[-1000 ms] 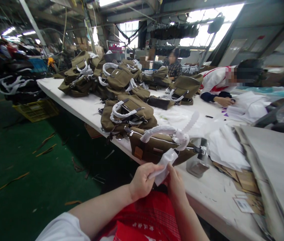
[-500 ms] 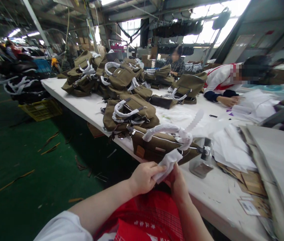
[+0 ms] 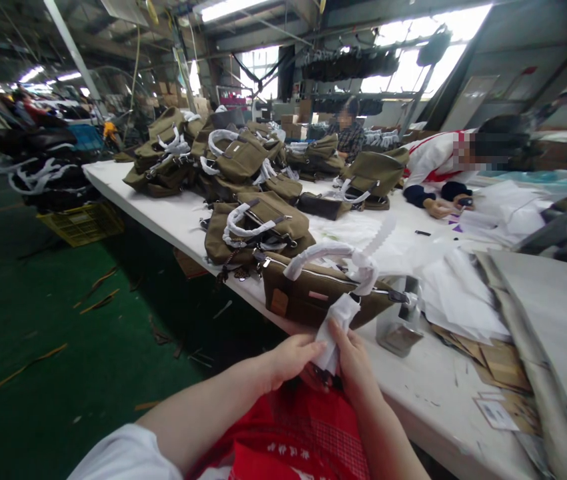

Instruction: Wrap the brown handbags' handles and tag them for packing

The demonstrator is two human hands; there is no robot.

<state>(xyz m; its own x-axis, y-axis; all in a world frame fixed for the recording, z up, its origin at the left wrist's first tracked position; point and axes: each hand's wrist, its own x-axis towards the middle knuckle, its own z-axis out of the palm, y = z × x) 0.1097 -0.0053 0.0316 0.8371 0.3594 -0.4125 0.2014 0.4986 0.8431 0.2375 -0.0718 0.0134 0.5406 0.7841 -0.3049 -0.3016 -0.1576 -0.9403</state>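
Observation:
An olive handbag (image 3: 298, 283) with a silver zip and white-wrapped handles (image 3: 318, 252) stands on the near edge of the table. In front of it, a folded piece of white tissue paper (image 3: 331, 343) lies between my two hands. My left hand (image 3: 291, 360) pinches the paper's left edge near its lower end. On the other side, my right hand (image 3: 351, 357) grips it with the thumb laid on top. Something dark shows beneath the paper's lower end, but I cannot make out what it is. The paper's upper end reaches the base of the handle.
More olive bags (image 3: 258, 223) are heaped along the white table (image 3: 428, 393). A clear box (image 3: 401, 327) stands right of the handbag, near paper sheets (image 3: 458, 293) and flattened cardboard (image 3: 493, 363). Across the table a co-worker (image 3: 436, 163) leans over papers. A yellow crate (image 3: 81, 223) sits on the floor.
The tissue paper now hangs more steeply, and my right thumb has come over its front. My left hand has slid slightly lower. The co-worker's hands have shifted apart.

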